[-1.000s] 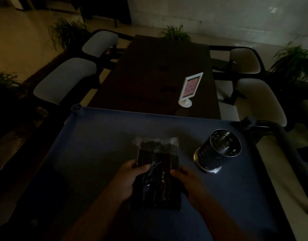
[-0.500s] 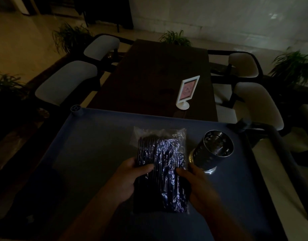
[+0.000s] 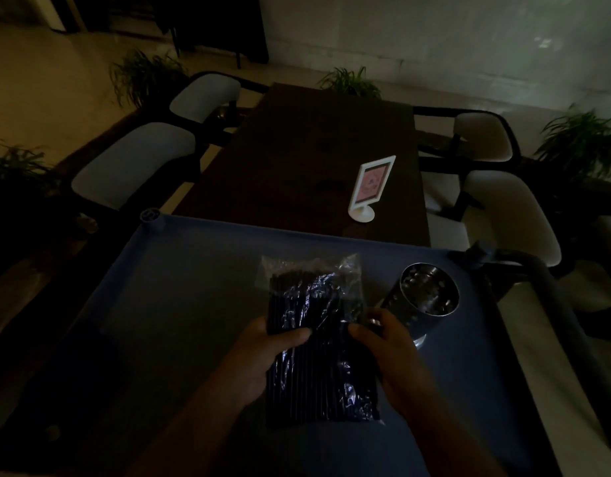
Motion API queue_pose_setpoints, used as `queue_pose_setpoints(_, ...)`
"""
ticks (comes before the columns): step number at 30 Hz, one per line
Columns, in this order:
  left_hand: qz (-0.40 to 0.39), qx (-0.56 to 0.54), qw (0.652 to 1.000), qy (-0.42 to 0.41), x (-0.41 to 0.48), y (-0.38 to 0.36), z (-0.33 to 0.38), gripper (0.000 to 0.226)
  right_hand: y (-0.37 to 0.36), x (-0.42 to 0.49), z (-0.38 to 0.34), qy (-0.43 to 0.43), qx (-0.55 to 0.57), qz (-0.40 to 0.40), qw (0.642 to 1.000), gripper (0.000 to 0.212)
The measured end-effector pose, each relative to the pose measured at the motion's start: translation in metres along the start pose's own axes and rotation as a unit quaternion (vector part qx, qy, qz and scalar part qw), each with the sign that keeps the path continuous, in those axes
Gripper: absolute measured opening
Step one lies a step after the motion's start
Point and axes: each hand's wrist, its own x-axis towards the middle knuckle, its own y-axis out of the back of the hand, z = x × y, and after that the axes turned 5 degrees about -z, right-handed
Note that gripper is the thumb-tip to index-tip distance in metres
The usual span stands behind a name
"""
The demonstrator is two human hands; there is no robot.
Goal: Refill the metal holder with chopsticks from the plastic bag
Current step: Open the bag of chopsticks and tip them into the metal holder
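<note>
A clear plastic bag [image 3: 318, 332] packed with dark chopsticks is held over the blue cart top [image 3: 180, 304], its crinkled open end pointing away from me. My left hand [image 3: 262, 359] grips its left edge with the thumb across the front. On the bag's right edge my right hand [image 3: 386, 342] is closed. The perforated metal holder [image 3: 428, 297] stands just right of the bag, close behind my right hand; it looks empty inside.
Beyond the cart lies a dark wooden table [image 3: 307, 160] with a white sign stand [image 3: 369, 187]. Padded chairs [image 3: 139, 163] flank it on both sides. A dark cart handle [image 3: 559, 311] runs along the right. Potted plants [image 3: 579, 139] line the room's edges.
The bag has been lifted and pulled a little toward the holder. My right hand has shifted right, close to the holder's side.
</note>
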Motion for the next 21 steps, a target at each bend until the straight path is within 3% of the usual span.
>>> queue_pose_setpoints(2,0.001,0.01,1.0,-0.011,0.001,0.001,0.002,0.049,-0.002,0.003,-0.01,0.028,-0.027,0.017,0.999,0.033)
queue_pose_setpoints(5,0.001,0.015,0.999,-0.029,0.001,0.0,0.004,0.044,-0.009,0.008,-0.026,0.114,-0.165,0.038,0.979,0.047)
queue_pose_setpoints(7,0.0,0.005,0.999,-0.033,0.003,0.001,0.002,0.038,-0.02,0.008,-0.031,0.184,-0.302,0.055,0.934,0.054)
queue_pose_setpoints(9,-0.007,-0.005,1.0,-0.029,0.005,-0.001,0.002,0.037,-0.037,0.008,-0.034,0.26,-0.429,0.058,0.863,0.06)
queue_pose_setpoints(11,-0.01,0.003,1.0,-0.025,0.005,-0.004,0.002,0.041,-0.055,0.01,-0.036,0.307,-0.5,0.037,0.809,0.06)
queue_pose_setpoints(16,0.021,0.054,0.998,-0.017,0.012,-0.005,-0.003,0.021,-0.089,0.016,-0.04,0.328,-0.596,0.025,0.732,0.058)
queue_pose_setpoints(21,0.053,0.067,0.996,-0.022,0.015,-0.002,-0.005,0.021,-0.101,0.022,-0.036,0.315,-0.63,0.029,0.709,0.055)
